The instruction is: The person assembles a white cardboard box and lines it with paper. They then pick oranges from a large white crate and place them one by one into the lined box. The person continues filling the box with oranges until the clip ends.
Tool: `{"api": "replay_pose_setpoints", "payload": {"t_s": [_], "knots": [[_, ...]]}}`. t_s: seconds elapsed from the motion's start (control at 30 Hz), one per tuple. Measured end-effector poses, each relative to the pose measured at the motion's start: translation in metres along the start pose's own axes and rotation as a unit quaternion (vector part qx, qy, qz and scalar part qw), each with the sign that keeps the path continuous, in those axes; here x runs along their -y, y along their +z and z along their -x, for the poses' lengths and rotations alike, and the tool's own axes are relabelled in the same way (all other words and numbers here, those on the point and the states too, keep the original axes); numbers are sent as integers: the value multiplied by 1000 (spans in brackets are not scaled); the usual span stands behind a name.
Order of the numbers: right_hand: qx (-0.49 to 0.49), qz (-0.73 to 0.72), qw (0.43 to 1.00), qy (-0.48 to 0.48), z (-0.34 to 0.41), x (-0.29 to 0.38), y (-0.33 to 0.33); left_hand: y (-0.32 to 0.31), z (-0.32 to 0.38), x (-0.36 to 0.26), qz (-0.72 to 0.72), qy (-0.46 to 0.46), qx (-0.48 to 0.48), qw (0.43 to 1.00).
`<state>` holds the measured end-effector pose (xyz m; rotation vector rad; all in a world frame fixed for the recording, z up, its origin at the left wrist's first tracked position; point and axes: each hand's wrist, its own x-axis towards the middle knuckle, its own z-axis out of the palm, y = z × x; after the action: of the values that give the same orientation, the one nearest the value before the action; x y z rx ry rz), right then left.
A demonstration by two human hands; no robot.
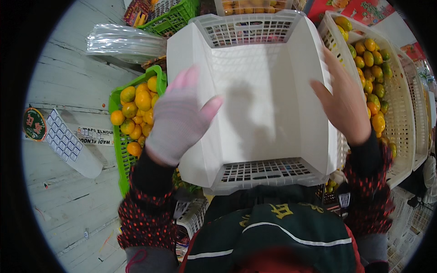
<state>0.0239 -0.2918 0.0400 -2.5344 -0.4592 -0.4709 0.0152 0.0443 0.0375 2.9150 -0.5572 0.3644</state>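
A translucent plastic crate point(266, 182) stands before me, lined with white paper or card point(259, 136) whose two side flaps spread outward over its long sides. Nothing lies on the liner except shadows. My left hand point(181, 119), in a pale grey glove with pink fingertips, is over the left flap with its thumb apart. At the right flap's outer edge is my bare right hand point(350, 99), slightly blurred, its thumb spread towards the crate. Whether either hand touches the liner I cannot tell.
Orange citrus fruit point(143, 100) fills a green crate point(115, 116) on the left. Greenish-orange citrus point(374, 73) lies in a white crate point(397, 143) on the right. A bundle of clear plastic sleeves point(123, 42) and a sticker sheet point(65, 136) lie on the pale worktop point(85, 191).
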Motion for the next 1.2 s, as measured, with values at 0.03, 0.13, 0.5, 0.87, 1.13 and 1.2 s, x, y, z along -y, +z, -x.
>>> {"api": "replay_pose_setpoints", "payload": {"t_s": [0.03, 0.13, 0.5, 0.87, 1.13, 1.2], "knots": [[2, -65, 996, -54, -21, 6, 13, 8, -23, -15, 34, 55, -45, 997], [204, 52, 977, 18, -89, 9, 90, 62, -97, -58, -12, -55, 264, 963], [334, 154, 855, 365, -45, -102, 250, 236, -79, -33, -126, -339, 347, 865], [266, 215, 870, 355, -2, -75, 278, 246, -78, -33, -126, -342, 363, 858], [539, 236, 786, 192, 49, -69, 243, 258, -78, -24, -128, -343, 355, 860], [655, 206, 726, 42, 35, -61, 216, 244, -84, -30, -98, -363, 365, 852]]}}
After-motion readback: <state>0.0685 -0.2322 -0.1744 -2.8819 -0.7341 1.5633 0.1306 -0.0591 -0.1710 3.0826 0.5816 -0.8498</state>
